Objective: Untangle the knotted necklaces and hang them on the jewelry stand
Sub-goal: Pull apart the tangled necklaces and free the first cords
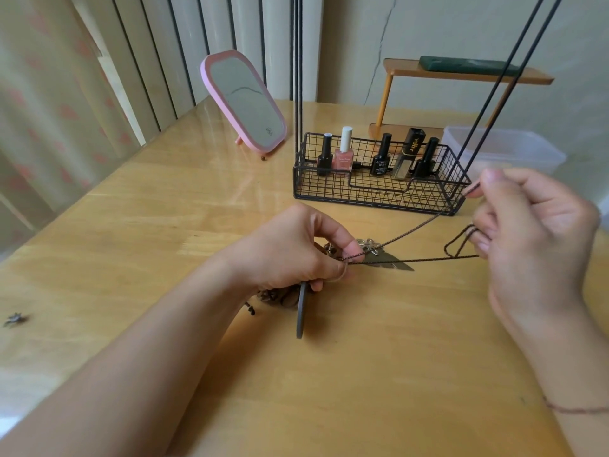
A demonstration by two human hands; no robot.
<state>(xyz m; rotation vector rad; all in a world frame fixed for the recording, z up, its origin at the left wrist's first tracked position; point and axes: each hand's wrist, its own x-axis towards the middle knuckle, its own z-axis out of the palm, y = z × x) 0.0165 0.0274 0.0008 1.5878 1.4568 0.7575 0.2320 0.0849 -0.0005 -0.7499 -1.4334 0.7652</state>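
On the worktop, the left hand pinches the knotted necklaces; the right hand pinches a cord taut. Pulling harder may tighten the knot or drag cord against the wire basket before the wooden stand.

Pink-framed mirror far left, black grid-pattern wire basket, pale curtain with faded pink blotches, honey-yellow wooden table.
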